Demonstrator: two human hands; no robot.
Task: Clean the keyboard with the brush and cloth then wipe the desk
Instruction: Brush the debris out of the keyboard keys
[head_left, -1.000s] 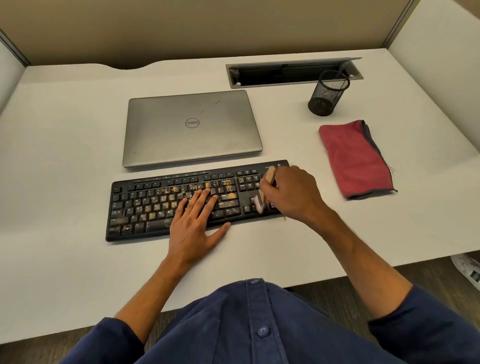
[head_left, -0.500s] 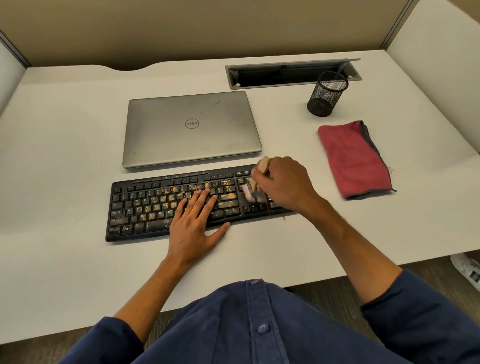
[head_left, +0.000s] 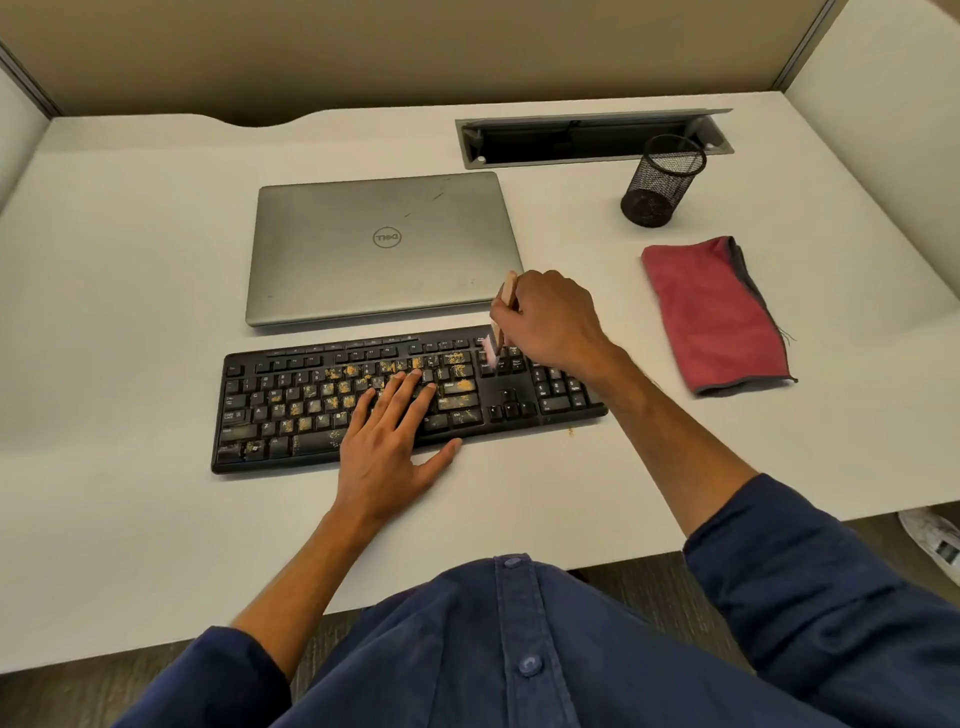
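Two hands work the keyboard (head_left: 291, 405): my left hand (head_left: 387, 441) lies flat, fingers spread on the crumb-strewn keys. My right hand (head_left: 553, 319) pinches the brush (head_left: 501, 319), bristles on the top rows.

Lighting: you have even, soft overhead light, moderately bright, with no harsh glare. Shadows: faint ones lie under your left hand (head_left: 387, 441) on the keyboard (head_left: 291, 410) and beside the mesh cup (head_left: 660, 182); the desk (head_left: 114, 249) grades darker toward its left side. Reflection: the laptop lid (head_left: 332, 249) gives you a dull sheen only. Blur: the brush (head_left: 500, 325) bristles in your right hand (head_left: 550, 317) are smeared. Distortion: wide-angle bowing curves the desk edges and partition lines. Focus: sharp at centre, softer at the corners.
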